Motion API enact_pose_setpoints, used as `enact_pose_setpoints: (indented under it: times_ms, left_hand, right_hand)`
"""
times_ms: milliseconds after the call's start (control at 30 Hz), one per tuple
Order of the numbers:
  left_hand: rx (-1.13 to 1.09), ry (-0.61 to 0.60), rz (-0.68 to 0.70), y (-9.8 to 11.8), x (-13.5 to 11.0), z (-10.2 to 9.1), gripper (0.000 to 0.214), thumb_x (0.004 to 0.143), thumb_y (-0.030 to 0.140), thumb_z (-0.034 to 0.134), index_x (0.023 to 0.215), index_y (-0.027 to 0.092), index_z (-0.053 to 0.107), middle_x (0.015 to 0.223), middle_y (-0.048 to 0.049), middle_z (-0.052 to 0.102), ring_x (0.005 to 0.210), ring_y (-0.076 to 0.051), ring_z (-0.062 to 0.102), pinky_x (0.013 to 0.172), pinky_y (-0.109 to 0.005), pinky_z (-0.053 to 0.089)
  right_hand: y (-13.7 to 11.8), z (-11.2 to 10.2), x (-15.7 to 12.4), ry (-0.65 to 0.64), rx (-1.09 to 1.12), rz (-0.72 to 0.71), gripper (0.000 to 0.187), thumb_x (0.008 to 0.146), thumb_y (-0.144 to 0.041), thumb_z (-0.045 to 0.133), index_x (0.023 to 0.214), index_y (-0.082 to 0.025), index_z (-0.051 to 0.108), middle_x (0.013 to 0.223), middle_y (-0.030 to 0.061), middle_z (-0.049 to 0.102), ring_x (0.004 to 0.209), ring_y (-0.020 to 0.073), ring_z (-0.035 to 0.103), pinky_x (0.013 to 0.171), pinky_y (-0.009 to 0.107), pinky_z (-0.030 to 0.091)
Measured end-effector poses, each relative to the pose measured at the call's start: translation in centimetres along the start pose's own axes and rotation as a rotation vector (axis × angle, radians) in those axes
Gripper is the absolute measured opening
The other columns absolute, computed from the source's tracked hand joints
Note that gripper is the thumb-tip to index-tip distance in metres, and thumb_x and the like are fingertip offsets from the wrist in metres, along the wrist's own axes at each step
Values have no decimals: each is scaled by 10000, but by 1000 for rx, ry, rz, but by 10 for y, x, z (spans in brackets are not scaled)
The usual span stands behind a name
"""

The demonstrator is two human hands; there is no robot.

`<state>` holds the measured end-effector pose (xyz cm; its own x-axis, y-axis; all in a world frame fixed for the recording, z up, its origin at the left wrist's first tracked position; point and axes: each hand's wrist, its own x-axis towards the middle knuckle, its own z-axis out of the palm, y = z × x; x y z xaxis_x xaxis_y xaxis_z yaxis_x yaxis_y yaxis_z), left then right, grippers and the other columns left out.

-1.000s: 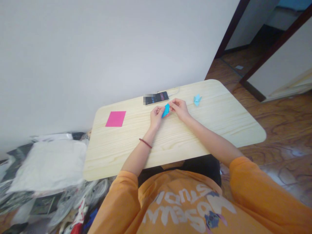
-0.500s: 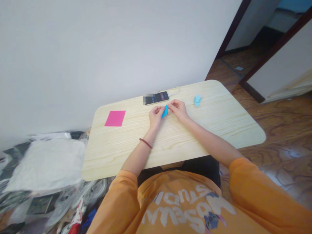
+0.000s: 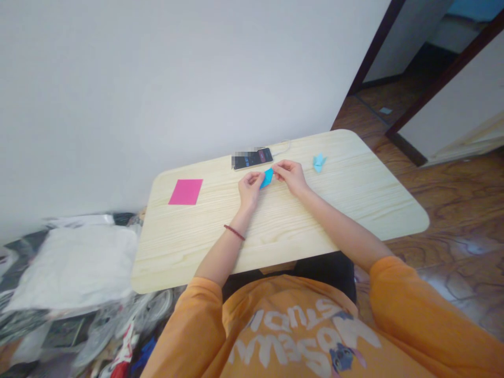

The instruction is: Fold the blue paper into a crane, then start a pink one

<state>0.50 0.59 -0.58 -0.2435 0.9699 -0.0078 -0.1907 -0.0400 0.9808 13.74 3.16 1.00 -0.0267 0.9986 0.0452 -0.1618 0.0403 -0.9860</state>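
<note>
Between my two hands is a small piece of folded blue paper (image 3: pixel 266 178), held a little above the table. My left hand (image 3: pixel 250 188) pinches its left side between thumb and fingers. At its upper right corner, the fingertips of my right hand (image 3: pixel 291 175) are closed on the edge of the paper. A light blue folded paper figure (image 3: pixel 319 163) with pointed ends rests on the table to the right of my right hand. Off to the left lies a flat pink paper square (image 3: pixel 186 192).
A phone (image 3: pixel 252 158) with a white cable (image 3: pixel 282 152) lies behind my hands, near the wall. The pale wooden table (image 3: pixel 189 247) has rounded corners. Bags and a white cushion-like bundle (image 3: pixel 79 265) are piled to the left. A doorway opens at the right.
The blue paper has turned slightly and shows more of its face. My hands are a little farther apart, the left shifted slightly left and the right slightly right.
</note>
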Motion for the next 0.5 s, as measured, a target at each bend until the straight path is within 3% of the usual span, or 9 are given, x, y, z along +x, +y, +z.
enact_pose_setpoints:
  times_ms: [267, 500]
  left_hand:
    - [108, -99, 137, 5, -1, -4, 200, 677, 348, 770, 714, 175, 678, 690, -20, 680, 643, -128, 615, 669, -248, 491]
    - [130, -63, 143, 7, 4, -12, 205, 669, 352, 771, 710, 174, 678, 675, -13, 665, 623, -120, 590, 643, -238, 470]
  right_hand:
    - [-8, 2, -2, -51, -74, 37, 306, 529, -412, 794, 627, -178, 623, 445, -38, 548, 427, 83, 471, 415, 209, 345]
    - [-14, -15, 5, -52, -130, -44, 266, 600, -380, 775, 590, -150, 640, 456, -14, 568, 409, 70, 456, 410, 211, 365]
